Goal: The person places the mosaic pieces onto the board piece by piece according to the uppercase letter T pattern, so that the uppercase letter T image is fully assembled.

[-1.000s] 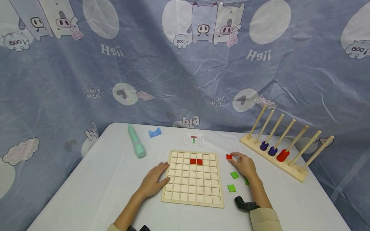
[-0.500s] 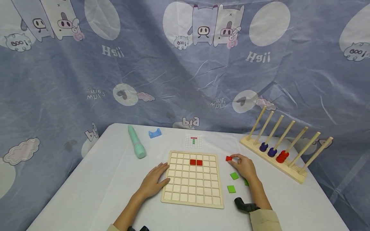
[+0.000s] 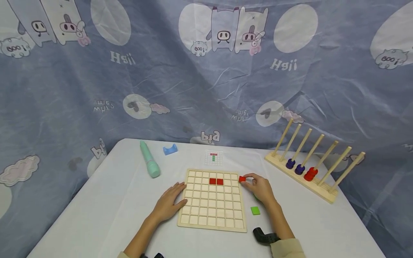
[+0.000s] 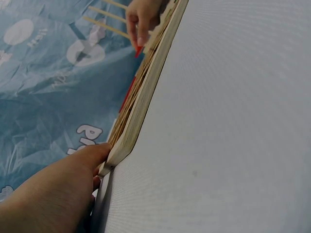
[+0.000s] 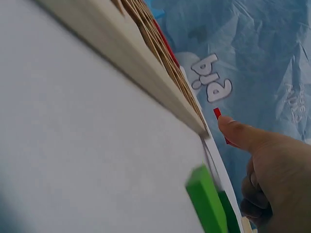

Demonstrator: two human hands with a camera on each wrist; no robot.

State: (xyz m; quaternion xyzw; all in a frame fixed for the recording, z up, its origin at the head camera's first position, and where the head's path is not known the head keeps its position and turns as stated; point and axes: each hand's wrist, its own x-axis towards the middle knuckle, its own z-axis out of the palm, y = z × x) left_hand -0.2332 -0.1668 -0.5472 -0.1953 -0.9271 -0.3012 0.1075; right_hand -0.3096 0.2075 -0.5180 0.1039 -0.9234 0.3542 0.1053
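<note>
In the head view my right hand [image 3: 260, 189] pinches a red square tile [image 3: 242, 178] between thumb and fingers, at the upper right edge of a wooden grid board [image 3: 212, 228]. The right wrist view shows the tile [image 5: 217, 113] raised off the table under the thumb. My left hand [image 3: 166, 205] rests with extended fingers against the board's left edge; in the left wrist view its thumb lies on the rim. Two red tiles [image 3: 216, 181] sit side by side in the board's second row. A green tile [image 3: 255, 210] lies right of the board, another partly behind my right hand.
Behind the board lies a pattern card [image 3: 213, 157] with a red and green T. A wooden peg rack [image 3: 300, 175] with blue and red rings stands at the right. At the left back are a green cylindrical object [image 3: 149, 159] and a blue curved piece [image 3: 170, 149].
My right hand has carried the red tile leftward from the table to the board's right edge. The left hand has kept its place on the board. The head view has shifted slightly.
</note>
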